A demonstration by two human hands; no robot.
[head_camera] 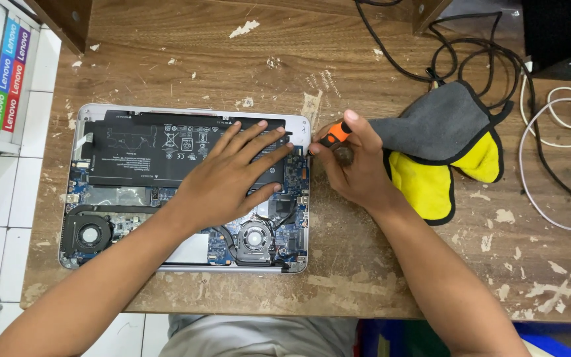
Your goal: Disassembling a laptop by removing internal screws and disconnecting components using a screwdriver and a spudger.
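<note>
Closest to the person, along the near edge of the worn wooden table (pixel 365 277), the opened laptop (pixel 186 188) lies bottom-up with its cover off, so the boards and parts face upward where they can be reached. 2 round cooling fans show on the near side, 1 at the left (pixel 88 235) and 1 nearer the middle (pixel 255 237).

The left hand (pixel 229 175) lies flat, fingers spread and gripping nothing, palm pressed across the right part of the long black battery (pixel 147 155); it looks placed there to keep the machine from sliding. Just past the laptop's right edge, the right hand (pixel 355 165) is curled tight around a small screwdriver (pixel 335 135) with an orange and black handle, thumb on top. Its tip is hidden behind the fingers, but it points toward the far right corner of the case, which would explain the low, close grip.

Just beside that hand, to the right, a grey and yellow cloth (pixel 441 149) lies crumpled within easy reach. Farther back, black cables (pixel 470 56) and a white cable (pixel 530 165) loop loosely at the far right.
</note>
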